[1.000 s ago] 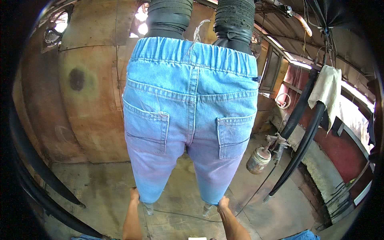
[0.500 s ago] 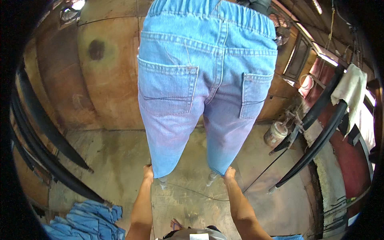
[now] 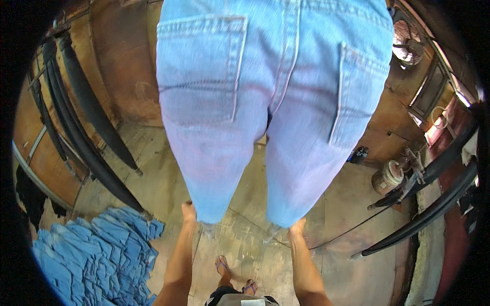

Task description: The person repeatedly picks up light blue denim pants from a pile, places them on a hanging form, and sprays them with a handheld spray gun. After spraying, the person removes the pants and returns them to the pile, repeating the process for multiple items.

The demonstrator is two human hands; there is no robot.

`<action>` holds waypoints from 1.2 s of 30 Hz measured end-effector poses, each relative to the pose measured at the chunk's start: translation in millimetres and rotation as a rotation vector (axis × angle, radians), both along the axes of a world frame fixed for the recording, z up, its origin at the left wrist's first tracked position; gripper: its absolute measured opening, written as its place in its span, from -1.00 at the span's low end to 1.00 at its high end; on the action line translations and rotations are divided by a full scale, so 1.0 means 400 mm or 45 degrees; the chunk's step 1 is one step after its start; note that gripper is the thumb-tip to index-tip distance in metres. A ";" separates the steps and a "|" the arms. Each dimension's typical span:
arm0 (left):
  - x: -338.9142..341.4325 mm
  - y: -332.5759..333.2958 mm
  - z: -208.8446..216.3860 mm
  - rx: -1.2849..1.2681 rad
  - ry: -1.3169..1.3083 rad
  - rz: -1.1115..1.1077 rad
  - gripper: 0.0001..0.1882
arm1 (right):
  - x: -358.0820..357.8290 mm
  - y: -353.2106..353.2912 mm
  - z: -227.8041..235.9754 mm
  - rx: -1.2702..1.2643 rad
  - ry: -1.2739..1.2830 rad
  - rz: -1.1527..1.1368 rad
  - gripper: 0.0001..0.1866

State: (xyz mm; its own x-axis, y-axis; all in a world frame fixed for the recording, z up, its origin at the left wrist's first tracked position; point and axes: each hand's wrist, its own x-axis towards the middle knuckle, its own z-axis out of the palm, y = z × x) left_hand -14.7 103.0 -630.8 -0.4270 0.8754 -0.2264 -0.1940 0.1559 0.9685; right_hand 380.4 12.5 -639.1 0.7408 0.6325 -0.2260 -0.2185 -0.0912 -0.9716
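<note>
Jeans, light blue with purple-tinted legs, hang back-side out above the concrete floor. Stack of blue denim pieces lies below-left of the jeans. Left hand grips the left leg hem; right hand grips the right hem.

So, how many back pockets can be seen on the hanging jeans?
2. One back pocket is on the left half of the jeans, the other back pocket on the right half. Both are cut off at the top by the picture edge; front pockets, if any, are hidden.
</note>
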 end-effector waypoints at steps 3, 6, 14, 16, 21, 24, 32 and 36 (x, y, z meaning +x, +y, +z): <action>0.043 0.092 -0.034 -0.008 0.302 0.122 -0.69 | 0.029 0.135 0.022 -0.004 -0.055 0.043 -0.65; 0.100 0.206 -0.051 -0.054 0.338 0.124 -0.68 | 0.056 0.270 0.053 -0.151 -0.074 0.098 -0.65; 0.248 0.256 -0.149 0.022 0.394 0.241 -0.65 | -0.015 0.304 -0.102 0.162 -0.275 -0.108 -0.69; 0.283 0.267 -0.154 -0.035 0.435 0.192 -0.63 | -0.019 0.315 -0.127 0.357 -0.286 -0.021 -0.65; 0.306 0.228 -0.165 -0.104 0.235 0.026 -0.63 | 0.030 0.247 -0.247 0.070 -0.020 0.115 -0.69; 0.261 0.106 -0.225 -0.070 0.453 0.019 -0.65 | 0.020 0.140 -0.396 0.264 -0.132 0.124 -0.48; 0.147 -0.313 -0.497 -0.406 0.617 -0.251 -0.62 | -0.121 -0.388 -0.598 -0.650 0.180 0.132 -0.53; 0.056 -0.518 -0.712 -0.550 0.743 -0.357 -0.60 | -0.257 -0.652 -0.742 -1.091 0.214 0.409 -0.46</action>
State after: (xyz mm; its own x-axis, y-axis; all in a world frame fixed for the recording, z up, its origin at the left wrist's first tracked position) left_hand 7.8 -104.4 -915.8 -0.3575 0.8535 -0.3790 0.4308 0.5108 0.7439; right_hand 277.8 -248.2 -935.9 0.4743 0.3691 -0.7993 -0.1900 -0.8436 -0.5022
